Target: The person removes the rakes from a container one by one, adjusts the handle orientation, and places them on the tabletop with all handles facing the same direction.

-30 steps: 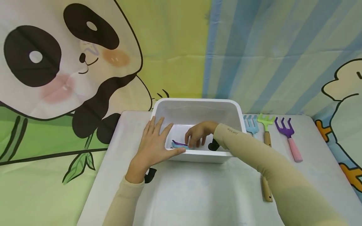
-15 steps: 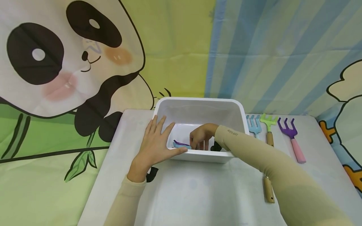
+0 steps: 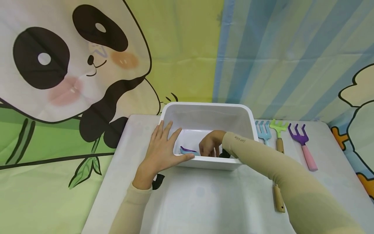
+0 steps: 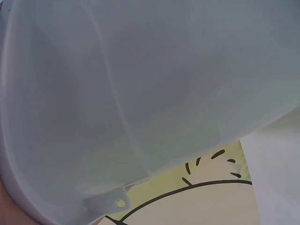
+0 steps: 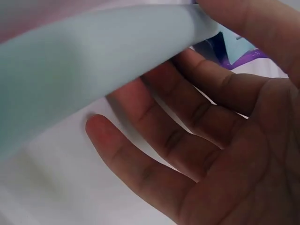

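Observation:
A white plastic bin (image 3: 208,164) stands at the back of the table. My left hand (image 3: 160,149) is spread over its front left corner, the thumb along the front rim. Inside the bin, my right hand (image 3: 211,144) reaches down with bent fingers, partly hidden by the front wall. In the right wrist view, the thumb and fingertips of this hand (image 5: 197,117) pinch a pale blue tool handle (image 5: 108,56) near its end. A blue piece with a purple edge (image 3: 188,151) lies to the left of that hand in the bin.
Right of the bin lie a blue hand fork (image 3: 264,130), a green hand fork (image 3: 279,126) with a wooden handle, and a purple hand fork (image 3: 299,136) with a pink handle. Another wooden handle (image 3: 279,198) shows beside the right sleeve. A printed cloth (image 3: 187,48) hangs behind.
My right hand has shifted a little right and lower in the bin, and its fingers have drawn together. My left hand stays at the bin's corner.

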`<move>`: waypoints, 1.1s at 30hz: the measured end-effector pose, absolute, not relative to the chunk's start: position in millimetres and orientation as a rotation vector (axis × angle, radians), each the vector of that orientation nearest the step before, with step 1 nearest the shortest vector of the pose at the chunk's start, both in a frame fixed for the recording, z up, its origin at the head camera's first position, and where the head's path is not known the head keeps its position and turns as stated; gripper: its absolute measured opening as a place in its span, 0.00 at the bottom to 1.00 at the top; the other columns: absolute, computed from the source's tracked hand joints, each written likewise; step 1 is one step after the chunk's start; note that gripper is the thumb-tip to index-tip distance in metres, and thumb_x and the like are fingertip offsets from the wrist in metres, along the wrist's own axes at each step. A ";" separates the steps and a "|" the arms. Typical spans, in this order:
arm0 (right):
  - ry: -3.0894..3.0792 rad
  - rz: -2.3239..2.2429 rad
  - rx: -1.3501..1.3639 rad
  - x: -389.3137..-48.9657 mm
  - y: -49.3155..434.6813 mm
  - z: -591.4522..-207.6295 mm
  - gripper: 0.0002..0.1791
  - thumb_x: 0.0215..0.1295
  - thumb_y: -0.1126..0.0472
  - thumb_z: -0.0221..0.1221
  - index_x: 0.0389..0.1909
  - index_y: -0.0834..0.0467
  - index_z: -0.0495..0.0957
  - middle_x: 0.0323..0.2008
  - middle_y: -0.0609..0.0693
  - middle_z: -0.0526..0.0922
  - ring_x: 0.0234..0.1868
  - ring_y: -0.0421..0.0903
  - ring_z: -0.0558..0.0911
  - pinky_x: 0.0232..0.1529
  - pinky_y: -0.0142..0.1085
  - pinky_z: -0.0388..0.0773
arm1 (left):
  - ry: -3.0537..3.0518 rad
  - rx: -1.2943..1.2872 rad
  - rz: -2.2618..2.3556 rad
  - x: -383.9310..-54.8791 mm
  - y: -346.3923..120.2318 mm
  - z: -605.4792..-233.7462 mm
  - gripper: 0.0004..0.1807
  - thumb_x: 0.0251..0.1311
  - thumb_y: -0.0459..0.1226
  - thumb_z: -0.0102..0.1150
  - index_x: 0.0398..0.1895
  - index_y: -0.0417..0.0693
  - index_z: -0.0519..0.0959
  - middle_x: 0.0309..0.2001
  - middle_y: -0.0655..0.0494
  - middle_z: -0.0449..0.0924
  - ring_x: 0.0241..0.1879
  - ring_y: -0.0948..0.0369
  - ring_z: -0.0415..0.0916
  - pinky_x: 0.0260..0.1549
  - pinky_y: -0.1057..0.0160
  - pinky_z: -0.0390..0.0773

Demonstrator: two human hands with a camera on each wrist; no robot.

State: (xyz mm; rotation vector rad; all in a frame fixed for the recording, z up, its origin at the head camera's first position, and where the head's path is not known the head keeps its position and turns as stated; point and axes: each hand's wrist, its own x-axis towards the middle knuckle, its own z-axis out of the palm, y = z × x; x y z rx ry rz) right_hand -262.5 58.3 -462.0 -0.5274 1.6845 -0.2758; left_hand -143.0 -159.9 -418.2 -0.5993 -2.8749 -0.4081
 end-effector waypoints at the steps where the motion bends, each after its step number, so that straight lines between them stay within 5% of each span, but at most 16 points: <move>1: 1.679 -0.271 -0.535 -261.8 58.4 -461.6 0.09 0.67 0.56 0.64 0.41 0.57 0.85 0.39 0.54 0.87 0.42 0.51 0.85 0.48 0.50 0.81 | -2.875 -0.599 -0.413 -143.0 -159.8 -418.1 0.60 0.46 0.81 0.46 0.73 0.50 0.68 0.76 0.40 0.53 0.76 0.39 0.37 0.73 0.45 0.35; 17: 1.620 -0.372 -0.435 -262.5 59.2 -464.5 0.16 0.64 0.50 0.65 0.45 0.58 0.83 0.44 0.55 0.85 0.43 0.50 0.82 0.43 0.48 0.80 | -2.865 -0.604 -0.408 -143.0 -157.5 -418.7 0.59 0.45 0.81 0.47 0.72 0.50 0.70 0.76 0.40 0.54 0.76 0.39 0.37 0.72 0.44 0.37; 33: 1.771 -0.478 -0.514 -270.7 62.6 -461.8 0.03 0.65 0.65 0.63 0.37 0.61 0.81 0.34 0.56 0.84 0.33 0.51 0.82 0.41 0.48 0.83 | -2.867 -0.600 -0.411 -142.9 -158.5 -420.0 0.58 0.47 0.81 0.45 0.71 0.50 0.70 0.76 0.41 0.53 0.76 0.39 0.37 0.72 0.43 0.38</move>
